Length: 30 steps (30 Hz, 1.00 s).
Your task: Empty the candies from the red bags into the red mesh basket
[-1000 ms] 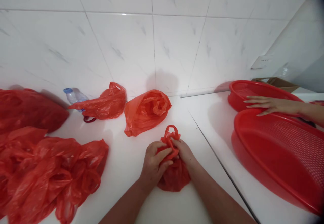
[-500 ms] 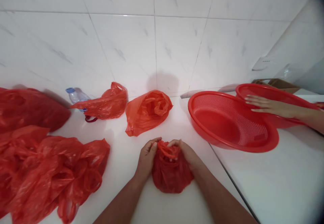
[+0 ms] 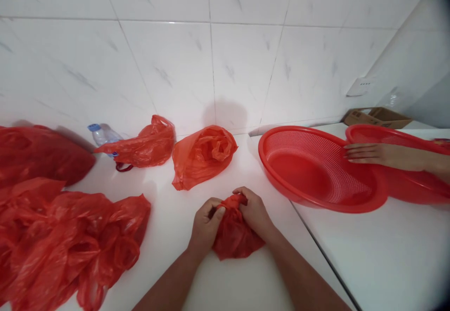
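Small red bag [image 3: 237, 238] on the white table [image 3: 225, 287], its top bunched tighter than half a second ago between left hand [image 3: 205, 226] and right hand [image 3: 256, 213], each pinching the plastic, which suggests a mouth now mostly gathered in.

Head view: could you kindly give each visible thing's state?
Held bag, bunched at top
Left hand, closed on held bag
Right hand, closed on held bag
Bottle, capped, partly hidden
Bag beside bottle, crumpled
Middle bag, crumpled
Left bag pile, crumpled
Back-left bag, bulging
Left basket, upright, open-topped
Right basket, partly hidden
Co-worker's hand, outstretched
Carton, open-topped
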Each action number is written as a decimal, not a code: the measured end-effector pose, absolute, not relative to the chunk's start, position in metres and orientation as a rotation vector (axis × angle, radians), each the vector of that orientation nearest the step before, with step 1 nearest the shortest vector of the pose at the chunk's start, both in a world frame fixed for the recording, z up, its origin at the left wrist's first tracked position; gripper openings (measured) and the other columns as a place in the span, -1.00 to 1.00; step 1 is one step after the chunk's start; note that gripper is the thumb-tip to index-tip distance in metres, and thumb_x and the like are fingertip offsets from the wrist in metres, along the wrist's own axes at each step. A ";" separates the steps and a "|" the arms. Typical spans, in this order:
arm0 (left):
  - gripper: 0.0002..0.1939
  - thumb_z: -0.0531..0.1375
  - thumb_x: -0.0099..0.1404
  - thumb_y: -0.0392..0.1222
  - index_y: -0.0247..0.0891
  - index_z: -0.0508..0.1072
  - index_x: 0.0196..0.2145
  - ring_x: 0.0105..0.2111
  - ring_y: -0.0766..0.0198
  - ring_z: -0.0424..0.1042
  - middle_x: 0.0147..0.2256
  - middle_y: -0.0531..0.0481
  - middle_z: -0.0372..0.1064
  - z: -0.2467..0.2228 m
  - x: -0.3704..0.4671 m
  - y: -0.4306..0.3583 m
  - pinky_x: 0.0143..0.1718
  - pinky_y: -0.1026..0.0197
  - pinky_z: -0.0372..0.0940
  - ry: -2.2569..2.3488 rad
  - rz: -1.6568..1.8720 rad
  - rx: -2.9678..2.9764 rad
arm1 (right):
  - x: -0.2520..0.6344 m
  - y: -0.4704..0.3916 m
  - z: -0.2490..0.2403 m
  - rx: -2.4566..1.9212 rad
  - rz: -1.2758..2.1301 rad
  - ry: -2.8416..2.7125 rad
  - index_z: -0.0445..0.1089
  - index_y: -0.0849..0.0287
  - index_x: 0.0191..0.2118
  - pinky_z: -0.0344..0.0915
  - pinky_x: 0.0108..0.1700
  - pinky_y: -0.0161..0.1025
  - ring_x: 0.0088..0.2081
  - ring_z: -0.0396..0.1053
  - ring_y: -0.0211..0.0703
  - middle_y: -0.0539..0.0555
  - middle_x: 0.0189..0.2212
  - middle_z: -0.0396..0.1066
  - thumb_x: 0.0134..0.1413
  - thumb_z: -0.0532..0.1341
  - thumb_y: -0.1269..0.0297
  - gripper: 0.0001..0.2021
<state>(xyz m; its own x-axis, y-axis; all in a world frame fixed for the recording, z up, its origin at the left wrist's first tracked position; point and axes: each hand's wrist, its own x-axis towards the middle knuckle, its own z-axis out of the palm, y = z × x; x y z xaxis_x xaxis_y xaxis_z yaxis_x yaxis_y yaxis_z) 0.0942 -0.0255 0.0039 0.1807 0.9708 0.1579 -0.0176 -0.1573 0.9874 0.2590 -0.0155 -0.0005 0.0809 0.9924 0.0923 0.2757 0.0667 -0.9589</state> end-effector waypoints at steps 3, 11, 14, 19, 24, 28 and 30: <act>-0.89 0.14 0.25 -0.21 -0.23 0.38 -0.43 -0.34 0.27 0.35 -0.36 0.00 0.36 0.004 0.097 -0.031 -0.28 0.24 0.26 0.927 1.211 1.732 | 0.259 -0.015 -0.001 -1.446 0.849 -1.302 0.42 0.10 -0.37 0.21 -0.35 -0.26 -0.41 0.30 -0.19 -0.01 -0.44 0.42 -0.16 0.09 0.46 -0.78; -0.92 0.15 0.22 -0.36 -0.23 0.38 -0.34 -0.30 0.28 0.36 -0.25 -0.07 0.34 0.002 0.102 -0.038 -0.28 0.23 0.31 0.801 1.165 2.184 | 0.264 -0.014 0.002 -1.330 1.037 -1.133 0.44 0.17 -0.42 0.11 -0.48 -0.33 -0.52 0.20 -0.28 -0.04 -0.52 0.37 -0.16 0.10 0.39 -0.83; -0.93 0.14 0.22 -0.36 -0.23 0.38 -0.36 -0.31 0.29 0.35 -0.28 -0.06 0.33 0.003 0.102 -0.038 -0.30 0.24 0.31 0.835 1.174 2.209 | 0.267 -0.012 0.001 -1.211 1.262 -1.048 0.44 0.17 -0.36 0.15 -0.46 -0.34 -0.50 0.23 -0.29 -0.05 -0.49 0.35 -0.22 0.10 0.44 -0.76; -0.92 0.11 0.25 -0.35 -0.22 0.35 -0.37 -0.32 0.30 0.35 -0.28 -0.03 0.32 0.000 0.099 -0.035 -0.30 0.23 0.30 0.941 1.205 2.147 | 0.275 -0.015 0.009 -0.998 1.567 -0.927 0.46 0.15 -0.24 0.21 -0.39 -0.34 -0.45 0.31 -0.30 -0.03 -0.39 0.41 -0.32 0.13 0.51 -0.60; -0.92 0.12 0.23 -0.37 -0.21 0.32 -0.36 -0.22 0.23 0.35 -0.20 -0.07 0.30 0.004 0.095 -0.039 -0.21 0.15 0.32 1.023 1.342 2.196 | 0.285 -0.012 0.013 -0.765 1.575 -0.753 0.45 0.17 -0.16 0.28 -0.19 -0.23 -0.29 0.37 -0.18 0.07 -0.27 0.43 -0.15 0.25 0.29 -0.67; -0.87 0.15 0.17 -0.42 -0.22 0.32 -0.36 -0.04 0.10 0.29 -0.07 -0.16 0.27 0.012 0.094 -0.062 -0.06 0.00 0.29 0.962 1.438 2.411 | 0.290 -0.003 0.000 -0.983 1.333 -0.804 0.43 0.16 -0.22 0.26 -0.35 -0.26 -0.47 0.29 -0.25 -0.02 -0.49 0.38 -0.11 0.28 0.22 -0.73; -0.87 0.15 0.16 -0.41 -0.21 0.32 -0.37 -0.03 0.06 0.29 -0.10 -0.17 0.31 0.014 0.094 -0.078 -0.03 -0.03 0.29 0.845 1.409 2.508 | 0.290 0.001 -0.008 -1.178 1.133 -0.955 0.44 0.16 -0.26 0.22 -0.42 -0.27 -0.53 0.21 -0.27 -0.04 -0.54 0.34 -0.10 0.24 0.23 -0.78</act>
<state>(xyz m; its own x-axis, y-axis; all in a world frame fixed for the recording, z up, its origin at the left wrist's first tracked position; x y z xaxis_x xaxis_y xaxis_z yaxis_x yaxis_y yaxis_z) 0.0938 -0.0779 0.0137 0.4025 0.5365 0.7417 0.4018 -0.8316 0.3834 0.2904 0.0009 -0.0077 0.1931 0.9811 -0.0122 -0.1541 0.0180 -0.9879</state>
